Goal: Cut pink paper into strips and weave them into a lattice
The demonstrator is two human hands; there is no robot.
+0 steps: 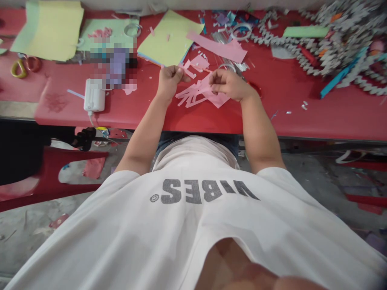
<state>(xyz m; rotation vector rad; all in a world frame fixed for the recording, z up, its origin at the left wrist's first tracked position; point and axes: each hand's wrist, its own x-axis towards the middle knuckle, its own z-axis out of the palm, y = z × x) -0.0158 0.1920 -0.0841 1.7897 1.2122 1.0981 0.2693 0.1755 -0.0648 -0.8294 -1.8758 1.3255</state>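
My left hand (pixel 169 82) is closed in a pinch over the red table, with a pink paper strip (pixel 189 72) at its thumb and fingertips. To its right, my right hand (pixel 228 83) has its fingers curled together; what they hold, if anything, is too small to make out. A bundle of cut pink strips (pixel 193 93) lies on the table just below and between both hands, partly under the right fingers. Small pink scraps (pixel 200 62) are scattered beyond the fingertips.
Yellow sheets (pixel 169 38) and a wide pink strip (pixel 219 47) lie beyond my hands. Scissors (pixel 26 66) and a white charger-like box (pixel 94 96) are at left. A tangled heap of grey paper chains (pixel 341 40) covers the far right. A tape roll (pixel 241 31) sits behind.
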